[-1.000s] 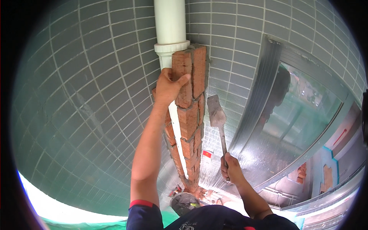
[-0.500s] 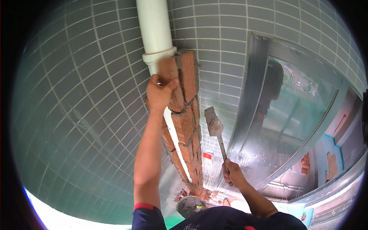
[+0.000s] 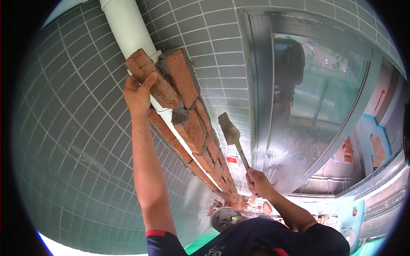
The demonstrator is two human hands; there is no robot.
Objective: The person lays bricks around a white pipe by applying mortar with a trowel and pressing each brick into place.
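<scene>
My left hand [image 3: 139, 97] grips a red brick [image 3: 154, 81] by its left side, thumb on its front face. The brick leans up to the left in front of a white pipe [image 3: 128, 29], at the top of a brick column [image 3: 197, 134]. Grey mortar [image 3: 180, 114] bulges at the brick's lower end. Another brick [image 3: 181, 72] with mortar on its edge stands just to the right. Lower right, my right hand [image 3: 259, 183] is closed around the handle of a trowel [image 3: 232, 131], its blade pointing up and smeared with mortar, apart from the column.
Grey tiled walls [image 3: 85, 115] meet behind the pipe. A metal-framed window [image 3: 326, 89] is at the right. Far below, a mortar bucket [image 3: 225, 218] stands near the column's foot, with rubble [image 3: 252, 203] beside it.
The view has shifted, so pipe and column appear further left and slanted. The held brick has tilted leftward, and mortar shows at its lower end. The trowel stays in my right hand.
</scene>
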